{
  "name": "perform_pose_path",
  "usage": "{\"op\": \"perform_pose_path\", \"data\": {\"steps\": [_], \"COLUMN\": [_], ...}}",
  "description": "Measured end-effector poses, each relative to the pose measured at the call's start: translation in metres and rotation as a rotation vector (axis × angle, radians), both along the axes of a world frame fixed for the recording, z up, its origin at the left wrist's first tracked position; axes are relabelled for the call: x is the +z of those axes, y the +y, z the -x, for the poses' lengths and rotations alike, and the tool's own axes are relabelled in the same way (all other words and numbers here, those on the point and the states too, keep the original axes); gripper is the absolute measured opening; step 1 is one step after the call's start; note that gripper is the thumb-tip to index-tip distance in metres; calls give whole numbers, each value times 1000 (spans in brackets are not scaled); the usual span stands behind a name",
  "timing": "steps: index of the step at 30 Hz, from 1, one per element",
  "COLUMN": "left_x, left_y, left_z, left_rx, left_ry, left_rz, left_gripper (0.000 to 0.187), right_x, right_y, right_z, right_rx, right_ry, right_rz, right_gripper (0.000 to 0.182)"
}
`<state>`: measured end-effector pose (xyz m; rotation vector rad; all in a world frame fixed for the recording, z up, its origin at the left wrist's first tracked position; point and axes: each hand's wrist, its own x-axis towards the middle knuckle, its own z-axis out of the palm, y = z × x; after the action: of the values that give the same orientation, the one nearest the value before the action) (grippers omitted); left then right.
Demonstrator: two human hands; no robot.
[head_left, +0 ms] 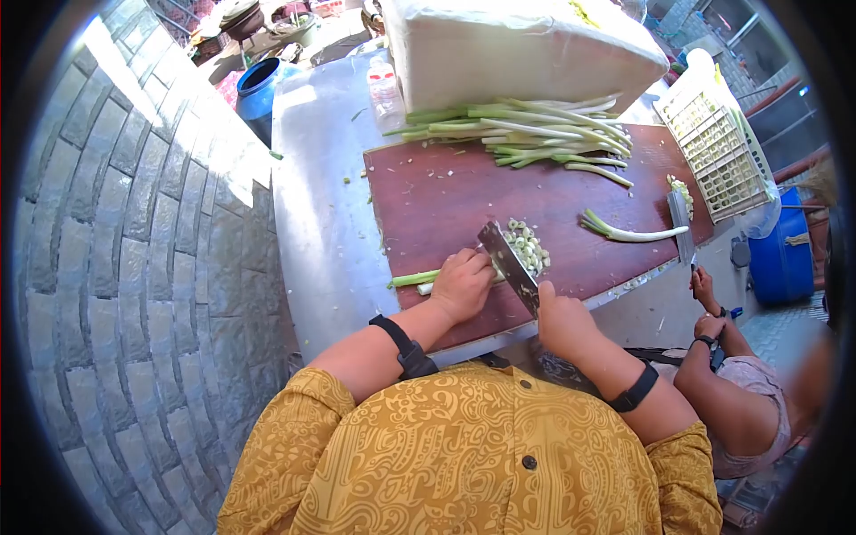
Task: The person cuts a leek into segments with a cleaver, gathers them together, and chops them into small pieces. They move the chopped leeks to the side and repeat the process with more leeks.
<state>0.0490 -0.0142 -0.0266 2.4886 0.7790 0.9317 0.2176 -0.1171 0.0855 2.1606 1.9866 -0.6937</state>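
On a reddish-brown board [446, 205], my left hand [464, 287] presses down on green onions [412, 279], fingers curled over the stalks near the blade. My right hand [568, 321] is wrapped around the handle of a cleaver [511, 267]. The blade stands at the cut end of the stalks, close to my left fingertips. A small heap of chopped green onion [528, 247] lies just beyond the blade. Further back on the board rests a bundle of whole green onions [535, 134].
At right, a co-worker's hand [703, 287] holds another knife [681, 227] by a single green onion [629, 234]. A white plastic basket [713, 152], a large white block-shaped container [526, 53] and a clear bottle [383, 94] stand around the board. A brick wall [134, 267] rises at left.
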Motion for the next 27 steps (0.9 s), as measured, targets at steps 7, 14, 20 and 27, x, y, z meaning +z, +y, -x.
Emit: {"op": "perform_pose_path", "data": {"steps": [7,14,20,27], "left_x": [0,0,-7,-10], "left_y": [0,-1,1,1], "left_z": [0,2,2,1], "left_rx": [-24,-4,-14,-12], "left_ry": [-9,-123,-143,-162], "left_rz": [37,67,19,26], "left_gripper": [11,14,15,13], "right_x": [-17,-61,-23,4], "right_y": [20,33,19,7], "right_z": [7,8,2,6], "right_rx": [29,-216,-110,59], "right_ry": [-4,101,91,-31], "right_rz": [4,-322,-217,38], "right_gripper": [25,26,27,26]}}
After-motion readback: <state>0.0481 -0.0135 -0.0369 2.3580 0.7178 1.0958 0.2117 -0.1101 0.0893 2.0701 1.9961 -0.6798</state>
